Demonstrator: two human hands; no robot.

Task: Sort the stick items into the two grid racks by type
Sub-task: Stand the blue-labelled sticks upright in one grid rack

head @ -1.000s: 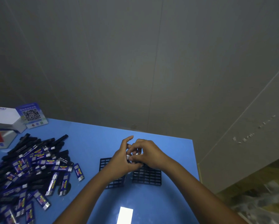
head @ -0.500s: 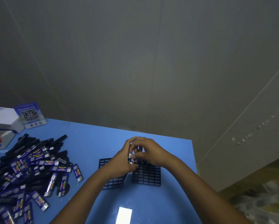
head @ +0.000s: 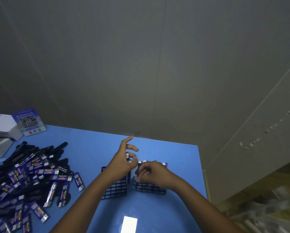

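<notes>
Blue bench (head: pixel 93 148) is carrying our two black grid racks: left rack (head: pixel 114 189), right rack (head: pixel 150 188). Our right hand (head: pixel 153 173) is curling onto sticks (head: pixel 145 161) standing there; our left hand (head: pixel 122 163) is pinching a white-tipped stick (head: pixel 127 155). Unsorted pile (head: pixel 28 175) is lying far left.

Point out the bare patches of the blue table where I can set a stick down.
Bare blue table lies between the stick pile and the left rack, along the far edge, and nearer than both racks around the white glare. Crowded: the pile, and both hands over the right rack.
</notes>
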